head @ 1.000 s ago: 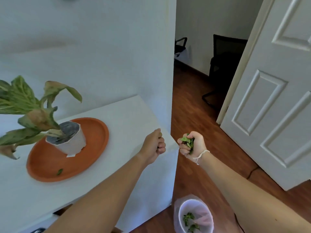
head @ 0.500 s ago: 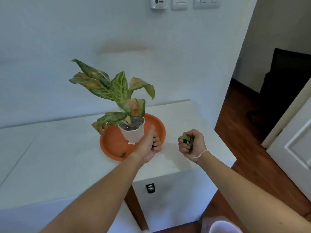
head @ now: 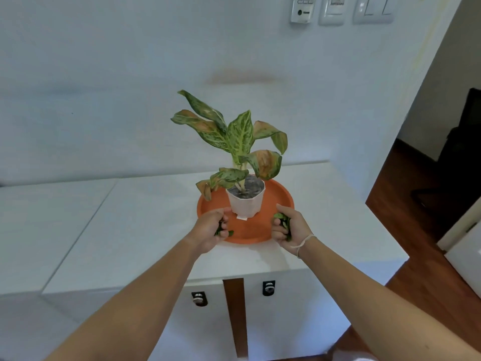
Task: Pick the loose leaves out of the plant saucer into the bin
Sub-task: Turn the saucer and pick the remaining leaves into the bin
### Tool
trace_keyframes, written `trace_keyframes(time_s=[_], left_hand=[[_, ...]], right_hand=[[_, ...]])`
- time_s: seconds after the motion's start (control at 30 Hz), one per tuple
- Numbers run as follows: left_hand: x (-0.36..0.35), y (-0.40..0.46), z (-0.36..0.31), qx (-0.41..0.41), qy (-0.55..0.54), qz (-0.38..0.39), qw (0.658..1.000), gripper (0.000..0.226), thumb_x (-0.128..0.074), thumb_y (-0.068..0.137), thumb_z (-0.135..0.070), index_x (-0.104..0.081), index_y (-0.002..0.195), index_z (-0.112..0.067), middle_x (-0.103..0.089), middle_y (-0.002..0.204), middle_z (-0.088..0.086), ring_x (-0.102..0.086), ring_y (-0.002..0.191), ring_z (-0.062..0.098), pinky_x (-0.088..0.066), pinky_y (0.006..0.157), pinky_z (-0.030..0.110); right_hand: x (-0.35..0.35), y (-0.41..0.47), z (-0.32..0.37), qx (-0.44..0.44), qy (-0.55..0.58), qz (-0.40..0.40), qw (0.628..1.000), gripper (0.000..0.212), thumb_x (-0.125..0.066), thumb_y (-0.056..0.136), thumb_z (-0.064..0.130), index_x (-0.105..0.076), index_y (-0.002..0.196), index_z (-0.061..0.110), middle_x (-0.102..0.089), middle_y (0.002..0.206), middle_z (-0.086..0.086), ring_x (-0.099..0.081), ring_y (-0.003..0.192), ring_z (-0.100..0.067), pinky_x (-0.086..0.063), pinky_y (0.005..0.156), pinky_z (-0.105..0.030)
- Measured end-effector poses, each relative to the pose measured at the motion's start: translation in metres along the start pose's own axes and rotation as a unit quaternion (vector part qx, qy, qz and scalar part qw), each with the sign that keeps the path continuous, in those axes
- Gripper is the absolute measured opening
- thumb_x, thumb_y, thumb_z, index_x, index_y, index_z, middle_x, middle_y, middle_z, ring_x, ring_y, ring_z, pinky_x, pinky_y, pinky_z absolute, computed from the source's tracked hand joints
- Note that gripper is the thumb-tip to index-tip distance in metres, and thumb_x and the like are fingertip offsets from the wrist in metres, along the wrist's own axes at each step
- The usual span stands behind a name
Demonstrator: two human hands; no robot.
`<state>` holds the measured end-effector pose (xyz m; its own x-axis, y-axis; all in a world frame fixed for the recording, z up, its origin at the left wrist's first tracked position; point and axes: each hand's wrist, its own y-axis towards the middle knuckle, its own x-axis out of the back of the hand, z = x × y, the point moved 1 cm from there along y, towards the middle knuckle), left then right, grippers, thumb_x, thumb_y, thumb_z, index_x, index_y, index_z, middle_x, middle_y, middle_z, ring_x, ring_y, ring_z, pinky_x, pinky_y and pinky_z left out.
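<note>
An orange plant saucer [head: 276,201] sits on a white cabinet top, with a white pot [head: 246,204] and a speckled green plant [head: 239,136] standing in it. My left hand [head: 210,230] rests over the saucer's front left rim, fingers closed on a small green leaf [head: 221,231]. My right hand [head: 289,229] is at the front right rim, closed on a bunch of green leaves [head: 285,221]. The bin shows only as a pale sliver [head: 356,356] at the bottom edge.
The white cabinet top [head: 156,220] spreads left of the saucer and ends in an edge on the right [head: 385,246]. Below are cabinet doors with black locks [head: 268,287]. A doorway and wooden floor [head: 406,209] lie to the right. Wall switches [head: 335,9] hang above.
The view swung left and up from the bin and door to face the plant. Both hands moved forward to the saucer's front rim; the left hand, a bare fist before, now grips a leaf.
</note>
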<state>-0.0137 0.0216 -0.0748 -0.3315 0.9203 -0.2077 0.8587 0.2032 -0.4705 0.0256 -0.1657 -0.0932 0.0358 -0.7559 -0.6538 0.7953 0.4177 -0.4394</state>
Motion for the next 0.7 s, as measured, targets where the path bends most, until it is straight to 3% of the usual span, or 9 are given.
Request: trace_keyframes(time_s=[0.13,0.33,0.43,0.5,0.6,0.7], left_hand=[[0.007,0.002,-0.004,0.004,0.062,-0.014,0.998,0.029,-0.029,0.099,-0.008,-0.053,0.116,-0.011,-0.035,0.065,0.0,-0.027,0.053,0.01,-0.023,0.034,0.016],[0.006,0.008,-0.004,-0.037,0.271,-0.018,0.962,0.036,-0.031,0.101,-0.036,-0.054,0.085,-0.012,-0.025,0.055,0.0,-0.021,0.043,0.013,-0.017,0.038,0.019],[0.004,0.015,-0.003,-0.121,0.475,-0.025,0.871,0.048,-0.039,0.096,-0.042,-0.038,0.057,-0.014,-0.031,0.053,0.001,-0.029,0.046,0.015,-0.021,0.047,0.026],[0.005,0.017,0.0,-0.143,0.581,-0.031,0.801,0.05,-0.045,0.094,-0.043,-0.037,0.052,-0.017,-0.041,0.056,0.001,-0.041,0.052,0.016,-0.029,0.052,0.026],[0.003,0.02,0.003,-0.149,0.674,-0.05,0.722,0.033,-0.051,0.092,-0.04,-0.063,0.079,-0.012,-0.065,0.084,0.008,-0.063,0.082,0.023,-0.043,0.068,0.029],[0.002,0.022,0.006,-0.16,0.704,-0.071,0.689,0.026,-0.052,0.093,-0.034,-0.064,0.103,-0.014,-0.068,0.104,0.005,-0.064,0.097,0.023,-0.046,0.074,0.028]], right_hand=[[-0.004,0.0,-0.006,0.001,0.01,0.003,1.0,0.034,-0.046,0.091,0.018,-0.035,0.06,0.014,-0.048,0.046,-0.005,-0.025,0.027,-0.009,-0.016,0.032,-0.013],[-0.002,-0.004,-0.015,0.009,-0.008,-0.008,1.0,0.038,-0.049,0.092,0.027,-0.036,0.058,0.015,-0.053,0.049,-0.005,-0.026,0.028,-0.008,-0.019,0.03,-0.011],[0.0,-0.005,-0.018,0.01,-0.015,-0.01,1.0,0.045,-0.05,0.091,0.039,-0.036,0.056,0.015,-0.051,0.047,-0.004,-0.027,0.028,-0.009,-0.018,0.03,-0.011],[0.002,-0.005,-0.02,0.009,-0.011,-0.008,1.0,0.051,-0.049,0.09,0.049,-0.037,0.054,0.014,-0.049,0.046,-0.004,-0.027,0.027,-0.009,-0.018,0.031,-0.011],[0.003,-0.008,-0.023,0.011,0.008,-0.01,1.0,0.058,-0.041,0.09,0.058,-0.039,0.053,0.013,-0.047,0.045,-0.004,-0.026,0.027,-0.009,-0.019,0.031,-0.011],[0.006,-0.009,-0.024,0.01,0.02,-0.017,1.0,0.055,-0.033,0.094,0.053,-0.036,0.057,0.013,-0.044,0.043,-0.003,-0.024,0.027,-0.01,-0.018,0.032,-0.011]])
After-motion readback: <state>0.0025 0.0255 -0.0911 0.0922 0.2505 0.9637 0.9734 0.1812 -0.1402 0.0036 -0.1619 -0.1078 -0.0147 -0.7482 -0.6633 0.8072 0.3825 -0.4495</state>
